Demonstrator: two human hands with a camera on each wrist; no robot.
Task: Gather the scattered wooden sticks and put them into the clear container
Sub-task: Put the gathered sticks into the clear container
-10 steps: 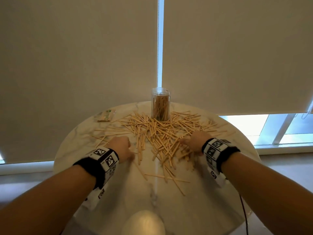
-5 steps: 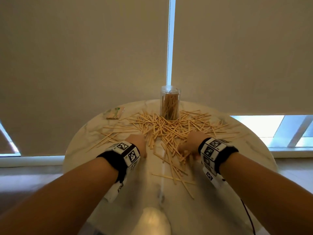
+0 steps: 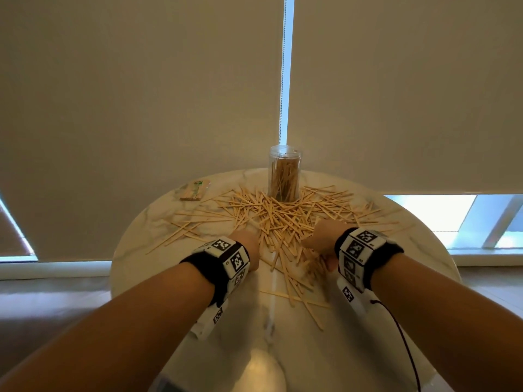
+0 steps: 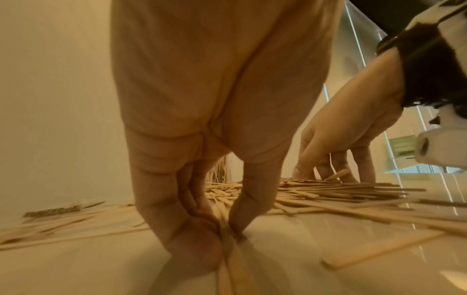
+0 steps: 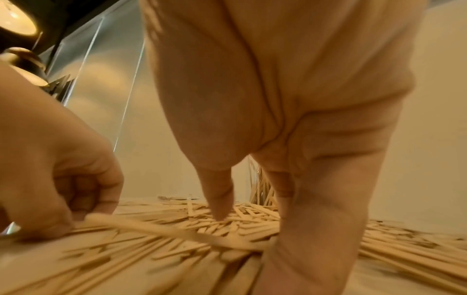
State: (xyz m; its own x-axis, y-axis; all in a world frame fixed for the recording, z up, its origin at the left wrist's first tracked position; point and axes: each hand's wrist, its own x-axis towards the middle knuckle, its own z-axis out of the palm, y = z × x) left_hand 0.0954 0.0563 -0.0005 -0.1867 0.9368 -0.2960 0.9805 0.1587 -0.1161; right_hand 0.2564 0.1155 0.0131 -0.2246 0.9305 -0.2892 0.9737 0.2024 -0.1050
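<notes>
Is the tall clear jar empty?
No, the tall clear jar at the round marble table's far edge already holds many thin wooden sticks.

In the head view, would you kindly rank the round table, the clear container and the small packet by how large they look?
1. round table
2. clear container
3. small packet, though it lies flat, so this is less sure.
</notes>
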